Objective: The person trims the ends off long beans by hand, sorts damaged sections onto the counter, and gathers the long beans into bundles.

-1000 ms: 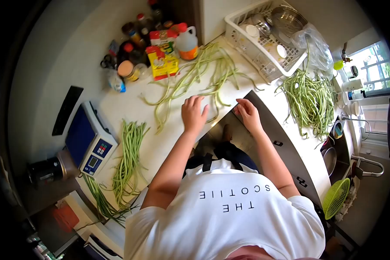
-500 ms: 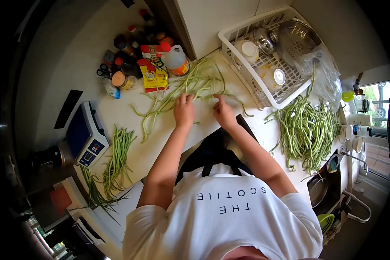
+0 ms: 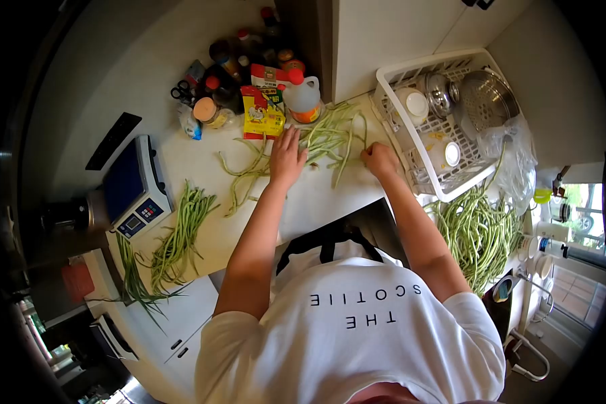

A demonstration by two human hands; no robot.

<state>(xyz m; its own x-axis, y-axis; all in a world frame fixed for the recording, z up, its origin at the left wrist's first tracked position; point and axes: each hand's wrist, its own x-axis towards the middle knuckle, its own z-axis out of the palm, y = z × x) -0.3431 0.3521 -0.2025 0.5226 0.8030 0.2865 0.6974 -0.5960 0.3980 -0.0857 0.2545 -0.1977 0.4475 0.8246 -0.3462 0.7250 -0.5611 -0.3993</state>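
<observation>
Pale green long beans (image 3: 330, 131) lie loosely across the white counter in front of me. My left hand (image 3: 287, 159) rests flat at the left side of this spread, palm down, with fingers stretched toward the back. Over on the right, my right hand (image 3: 380, 160) is closed, its fingertips pinched at the end of one long bean (image 3: 365, 129) that curves down from the spread. Some stray beans (image 3: 244, 176) lie left of my left hand. The fingertips of my right hand are partly hidden by the hand itself.
A bean bundle (image 3: 182, 232) lies beside a scale (image 3: 140, 188) on the left. Seasoning bottles, a yellow packet (image 3: 262, 113) and a white jug (image 3: 303, 99) stand behind. At right are a dish rack (image 3: 411, 151), a large bean heap (image 3: 481, 232) and a plastic bag (image 3: 515, 151).
My right hand has moved right, away from my left hand, with a bean end at its fingers. My left hand has flattened onto the beans. The whole view has shifted slightly.
</observation>
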